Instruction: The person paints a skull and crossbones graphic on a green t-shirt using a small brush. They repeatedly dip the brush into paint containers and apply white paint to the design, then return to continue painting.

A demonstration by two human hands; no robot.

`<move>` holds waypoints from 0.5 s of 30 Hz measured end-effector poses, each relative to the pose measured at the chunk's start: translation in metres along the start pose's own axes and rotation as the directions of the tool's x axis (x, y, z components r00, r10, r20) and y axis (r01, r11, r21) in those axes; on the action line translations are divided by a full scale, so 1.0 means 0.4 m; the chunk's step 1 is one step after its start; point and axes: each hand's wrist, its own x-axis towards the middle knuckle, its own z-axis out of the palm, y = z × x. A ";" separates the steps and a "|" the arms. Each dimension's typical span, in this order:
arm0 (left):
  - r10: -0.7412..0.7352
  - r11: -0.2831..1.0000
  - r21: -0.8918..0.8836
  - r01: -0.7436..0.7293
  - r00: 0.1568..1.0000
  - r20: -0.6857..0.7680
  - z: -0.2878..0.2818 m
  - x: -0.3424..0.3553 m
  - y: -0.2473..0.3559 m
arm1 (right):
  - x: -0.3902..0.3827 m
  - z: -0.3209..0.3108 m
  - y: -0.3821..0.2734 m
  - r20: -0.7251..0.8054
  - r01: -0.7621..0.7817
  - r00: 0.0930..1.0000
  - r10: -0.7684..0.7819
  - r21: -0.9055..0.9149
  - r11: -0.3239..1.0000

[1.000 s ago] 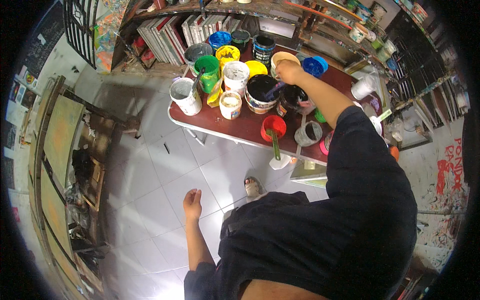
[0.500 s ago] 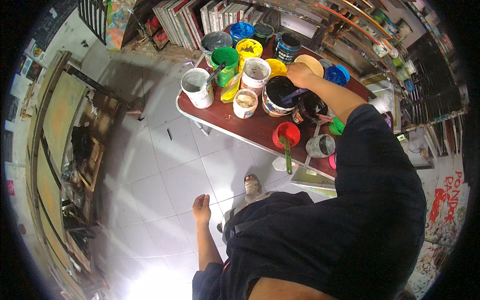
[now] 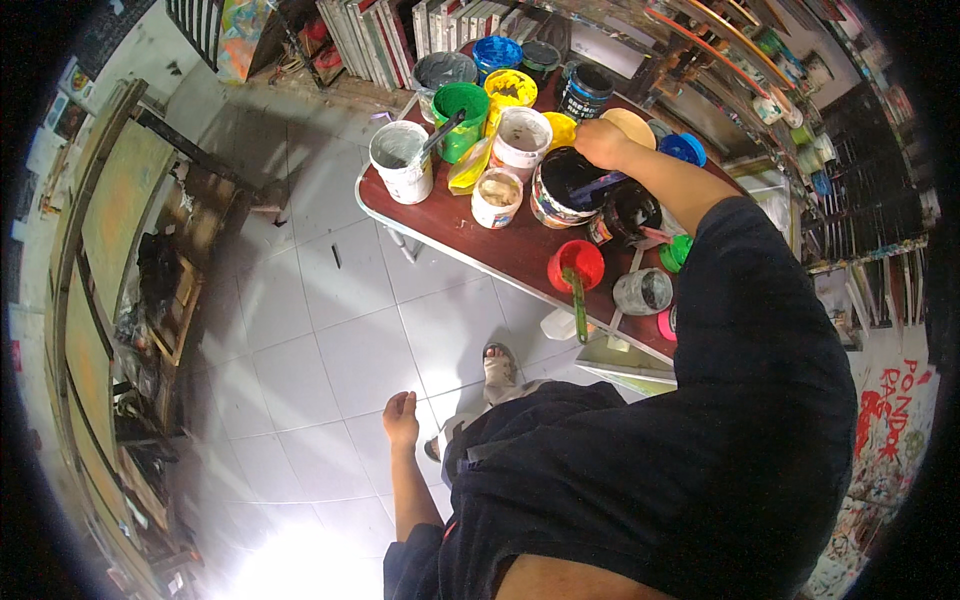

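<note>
My right hand [image 3: 603,145] is closed at the far rim of a large bucket of dark paint [image 3: 567,213] on the table; what its fingers grip is hidden from above. A dark blue handle [image 3: 600,184] slants across the bucket's near right side, below that hand. A tub of yellow paint [image 3: 560,130] stands just behind the hand, beside a round beige lid or tub [image 3: 630,127]. Down at my side, over the floor, my left hand [image 3: 400,418] hangs with its fingers curled together and nothing visible in them.
Paint tubs crowd the dark red table [image 3: 450,232], among them a green tub [image 3: 462,120] and a white one [image 3: 402,165]. A red cup [image 3: 577,266] near the front edge holds a green-handled tool [image 3: 580,310]. Framed screens [image 3: 365,45] lean behind; a wooden rack [image 3: 130,210] stands left.
The view has shifted slightly, so the table sits a little further right. My right hand stays at the dark paint bucket with only a slight movement; my left hand still hangs down.
</note>
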 end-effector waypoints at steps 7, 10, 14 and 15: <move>-0.112 0.983 -0.150 0.107 0.993 -0.023 -0.021 -0.024 0.019 | -0.018 -0.041 -0.015 0.162 -0.133 0.980 0.112 0.123 0.984; -0.105 0.982 -0.163 0.097 0.993 -0.044 -0.032 -0.032 0.038 | -0.049 -0.039 0.015 0.177 -0.255 0.963 0.203 0.360 0.897; -0.112 0.981 -0.166 0.104 0.993 -0.042 -0.041 -0.037 0.034 | -0.100 0.006 0.053 0.263 -0.392 0.917 0.300 0.733 0.556; -0.135 0.976 -0.180 0.126 0.990 -0.041 -0.048 -0.040 0.032 | -0.108 0.033 0.051 0.247 -0.400 0.903 0.351 0.781 0.479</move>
